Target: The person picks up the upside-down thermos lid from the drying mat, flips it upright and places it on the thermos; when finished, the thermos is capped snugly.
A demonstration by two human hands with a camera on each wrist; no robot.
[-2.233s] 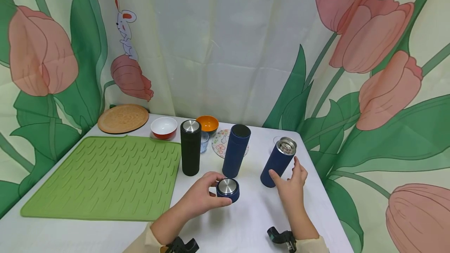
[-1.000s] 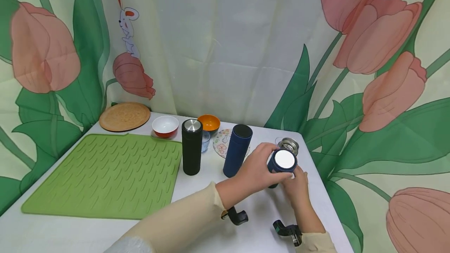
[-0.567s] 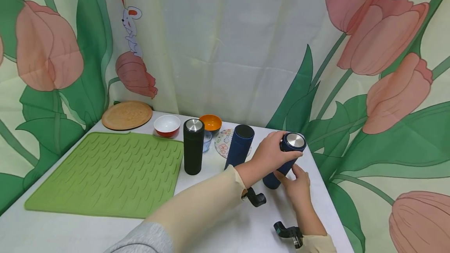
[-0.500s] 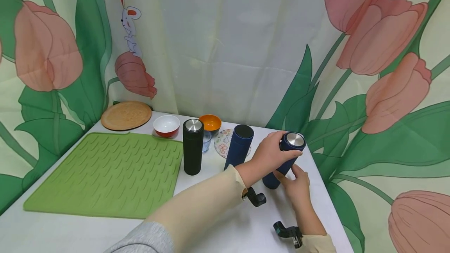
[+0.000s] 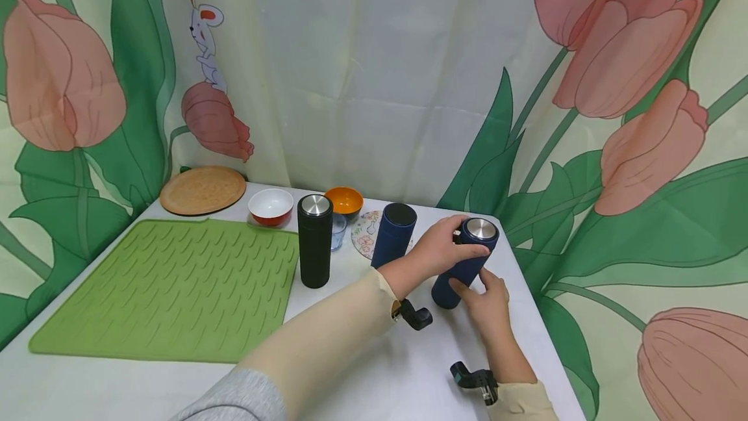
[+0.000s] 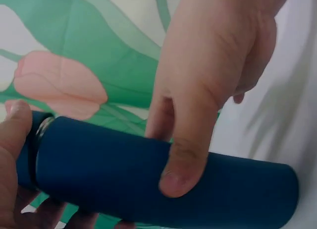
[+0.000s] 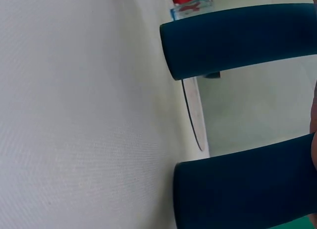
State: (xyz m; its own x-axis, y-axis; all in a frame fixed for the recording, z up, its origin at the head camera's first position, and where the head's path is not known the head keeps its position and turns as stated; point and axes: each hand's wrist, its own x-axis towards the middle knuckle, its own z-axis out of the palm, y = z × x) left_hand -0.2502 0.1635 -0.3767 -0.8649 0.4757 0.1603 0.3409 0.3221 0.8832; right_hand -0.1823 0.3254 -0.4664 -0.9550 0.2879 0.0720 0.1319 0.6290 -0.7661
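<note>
On the right of the table a dark blue thermos flask (image 5: 458, 278) stands upright in the head view. My left hand (image 5: 439, 249) holds its blue lid with a steel top (image 5: 482, 229) over the mouth, thumb in front. In the left wrist view a thin metallic gap shows between lid (image 6: 25, 162) and body. My right hand (image 5: 489, 301) grips the flask's body from the right side. Its thumb (image 6: 185, 164) lies across the flask in the left wrist view, and the other fingers pass behind. In the right wrist view the flask's lower part (image 7: 242, 184) rests on the table.
Left of the flask stand a second blue flask (image 5: 396, 236) and a black flask (image 5: 315, 242). Behind them are a patterned plate (image 5: 363, 239), a glass (image 5: 337, 232), an orange bowl (image 5: 345, 201) and a red-white bowl (image 5: 271, 206). A green mat (image 5: 169, 291) and round wooden board (image 5: 203, 190) lie left.
My left hand has carried the lid right, from the table's middle onto the open flask's mouth. My right hand has closed round the flask's body. In the last half second little has moved.
</note>
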